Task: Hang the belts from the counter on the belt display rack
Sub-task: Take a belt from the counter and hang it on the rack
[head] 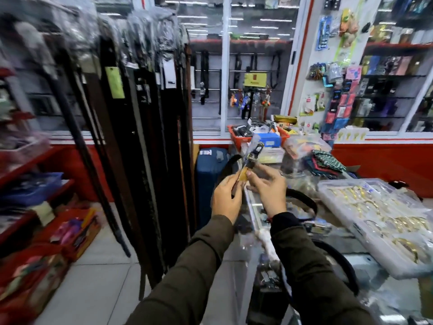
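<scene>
Olive sleeves lower centre; left hand and right hand both pinched on black belt at frame centre, buckle end angled up-right. Belt display rack upper left, nearer left hand.

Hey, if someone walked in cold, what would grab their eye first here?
Probably the two hands, left hand and right hand, at centre, holding up a belt by its buckle end. Next, the rack of hanging belts filling the left, then the clear tray of gold bangles at right.
</scene>
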